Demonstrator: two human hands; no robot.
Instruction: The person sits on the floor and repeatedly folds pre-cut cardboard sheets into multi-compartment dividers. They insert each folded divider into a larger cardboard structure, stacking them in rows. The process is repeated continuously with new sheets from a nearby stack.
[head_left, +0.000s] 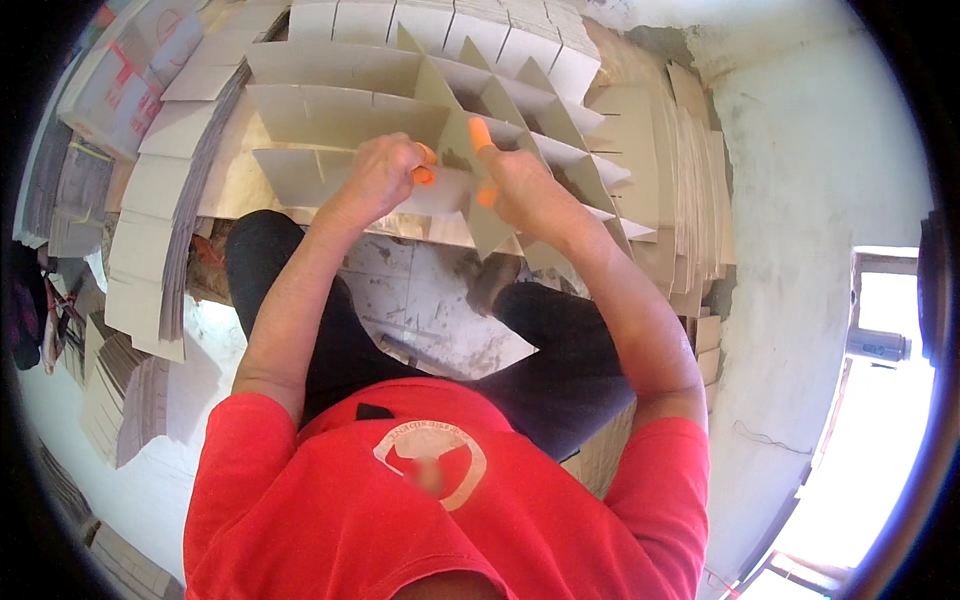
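Note:
A grid of interlocked cardboard divider strips (345, 112) stands on edge in front of me. My left hand (385, 175) is at its near side, with thumb and forefinger closed on the top edge of the nearest cardboard strip (440, 192). Orange covers (424, 174) sit on those two fingertips. To the right, my right hand (525, 190) reaches over the crossing strips. Its forefinger, in an orange cover (480, 133), points away from me, apart from the thumb, which also wears orange. The strips partly hide where those fingers touch.
Stacked cardboard strips stand at the left (150, 215), the far side (425, 22) and the right (650, 170). A printed carton (125, 75) lies far left. The grid rests on a wooden board (230, 185) above my knees. A pale wall (800, 150) rises at right.

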